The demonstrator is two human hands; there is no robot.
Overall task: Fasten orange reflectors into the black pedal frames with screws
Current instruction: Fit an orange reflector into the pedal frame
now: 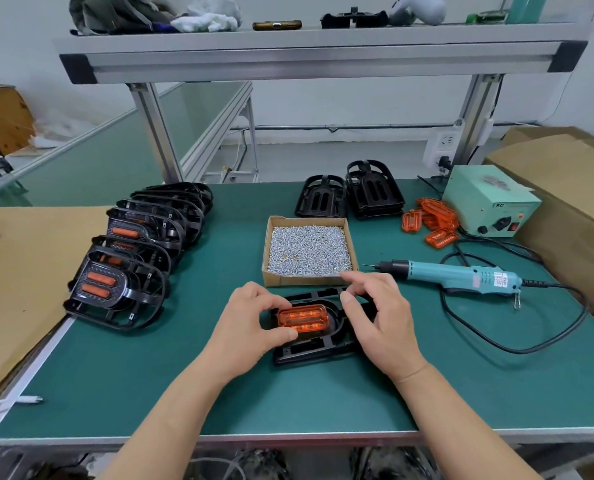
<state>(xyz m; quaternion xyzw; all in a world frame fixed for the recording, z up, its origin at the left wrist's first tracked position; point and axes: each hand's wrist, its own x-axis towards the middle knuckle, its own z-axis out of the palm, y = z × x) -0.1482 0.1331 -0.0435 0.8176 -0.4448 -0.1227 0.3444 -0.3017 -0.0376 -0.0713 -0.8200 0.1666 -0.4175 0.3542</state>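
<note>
The green mat [115, 386] lies bare in front of the screw box [308, 251] right down to the bench's near metal edge, broken only by the pedal frame [318, 344] being worked; left of the box the mat ends at a cardboard sheet [21, 271], and right of it a large carton [572, 188] walls the bench in; one box of loose silver screws; left of it one overlapping row of finished pedals [139, 247], too overlapped to count exactly; behind it two stacks of empty black frames [351, 194]; right of it one heap of spare reflectors [430, 218], one teal electric screwdriver [458, 275] lying flat with its cable looping toward the near edge, and one pale green power unit [489, 202]; just in front of the box the frame lies flat with one orange reflector [303, 318] seated in it; the left hand [250, 327] pinches the reflector's left end, thumb and fingers touching it; the right hand [380, 313] rests loosely curled on the frame's right side, whether gripping I cannot tell; the hands stay apart, the reflector between them.
</note>
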